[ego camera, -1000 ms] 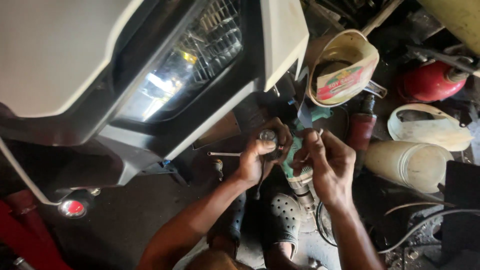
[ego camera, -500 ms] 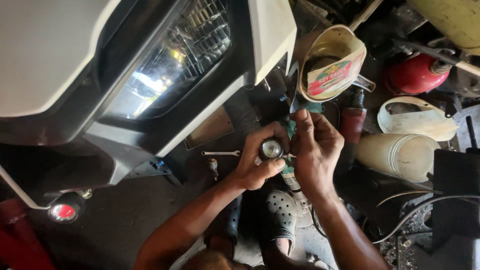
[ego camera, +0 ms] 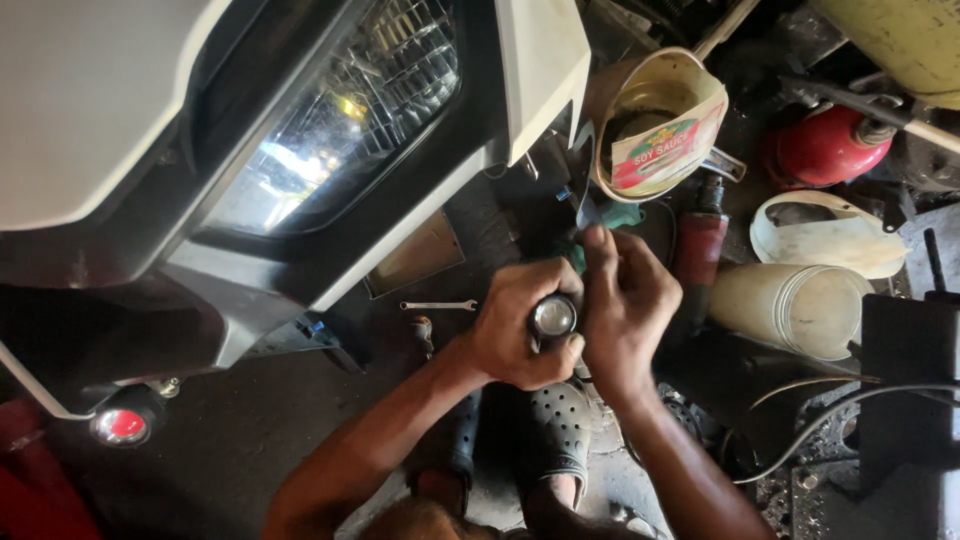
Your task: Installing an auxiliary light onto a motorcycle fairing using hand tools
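Holding a small round shiny part (ego camera: pixel 553 317), the left hand (ego camera: pixel 520 325) has its fingers curled tight around it, so only the bright round end shows. The part sits just in front of the person's knees, low in the middle of the view, above a grey holey shoe (ego camera: pixel 553 428). The right hand (ego camera: pixel 625 305) is pressed up against the same part from the other side. Its fingers are pinched together near the top, where a bit of green cloth (ego camera: pixel 612 216) pokes out. I cannot tell if the right hand grips the part itself or only the cloth.

It looks like the person is in the middle of cleaning or fixing this little part, with one hand to hold it and one hand to work on it. A good next move would need the left hand to keep the part from turning while the right hand's fingers do the small, careful work.

Around the hands, a thin wrench (ego camera: pixel 438 305) lies on the dark floor, apart from the left hand. A big headlight (ego camera: pixel 340 110) in a white cover hangs above on the left. A cut plastic jug (ego camera: pixel 660 125) sits near the cloth, a red tank (ego camera: pixel 825 145) is further off, and a pale tub (ego camera: pixel 790 305) lies on its side to the right.
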